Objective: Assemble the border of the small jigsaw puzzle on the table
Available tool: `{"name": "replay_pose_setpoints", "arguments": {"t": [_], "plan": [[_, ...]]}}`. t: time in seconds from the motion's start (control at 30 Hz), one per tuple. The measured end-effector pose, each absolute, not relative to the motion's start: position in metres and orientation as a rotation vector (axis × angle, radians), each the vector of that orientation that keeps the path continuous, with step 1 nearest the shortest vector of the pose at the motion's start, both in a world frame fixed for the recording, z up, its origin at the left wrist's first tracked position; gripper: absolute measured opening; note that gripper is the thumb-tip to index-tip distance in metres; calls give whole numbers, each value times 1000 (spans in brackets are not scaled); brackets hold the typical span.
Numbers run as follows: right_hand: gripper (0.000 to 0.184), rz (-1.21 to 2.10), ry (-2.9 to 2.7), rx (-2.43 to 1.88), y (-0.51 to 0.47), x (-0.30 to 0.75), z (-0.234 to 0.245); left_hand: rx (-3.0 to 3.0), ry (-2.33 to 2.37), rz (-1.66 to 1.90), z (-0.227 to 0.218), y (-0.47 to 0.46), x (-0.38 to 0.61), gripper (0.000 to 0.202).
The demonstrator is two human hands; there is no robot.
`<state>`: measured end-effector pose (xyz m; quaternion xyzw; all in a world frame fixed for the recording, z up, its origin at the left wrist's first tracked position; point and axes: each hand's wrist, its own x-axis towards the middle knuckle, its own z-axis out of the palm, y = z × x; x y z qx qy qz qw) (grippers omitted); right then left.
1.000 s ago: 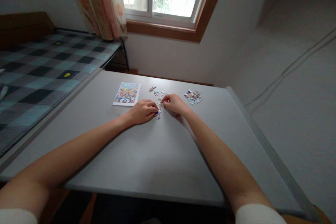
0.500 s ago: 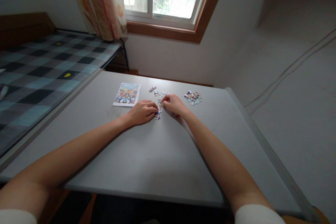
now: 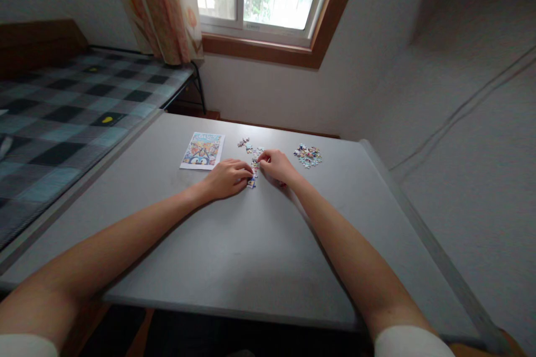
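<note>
A narrow, partly joined jigsaw puzzle lies on the table between my two hands, with a dark blue piece at its near end. My left hand is at its left side, fingers curved and fingertips on the near part of the strip, holding it. On the other side, my right hand has thumb and index finger pinched at the strip's right edge, apparently on a jigsaw piece too small to make out clearly. A few reddish pieces lie partly hidden under my right wrist.
A printed picture sheet lies left of the puzzle. Loose jigsaw pieces are heaped to the right, and a small cluster of pieces sits farther back. The grey table adjoins a bed with a checked cover; a window is behind.
The near end of the puzzle strip has shifted very slightly away from me. Both hands stay in nearly the same place, with only small finger movements.
</note>
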<state>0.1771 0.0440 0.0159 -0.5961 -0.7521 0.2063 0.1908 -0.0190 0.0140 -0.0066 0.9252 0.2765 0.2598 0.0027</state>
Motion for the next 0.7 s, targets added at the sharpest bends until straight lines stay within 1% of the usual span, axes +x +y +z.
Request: {"name": "replay_pose_setpoints", "arguments": {"t": [0.13, 0.3, 0.5, 0.7], "plan": [[22, 558, -2130, -1668, 44, 176, 15, 2899, 882, 780, -7, 15, -19, 22], [22, 418, -2156, -1636, 45, 179, 13, 2882, 891, 787, -5, 13, -18, 22], [39, 259, -2220, -1596, 45, 181, 6, 2881, 889, 790, -5, 13, -19, 22], [37, 259, -2272, -1567, 41, 180, 7, 2885, 870, 823, -6, 13, -19, 22]]}}
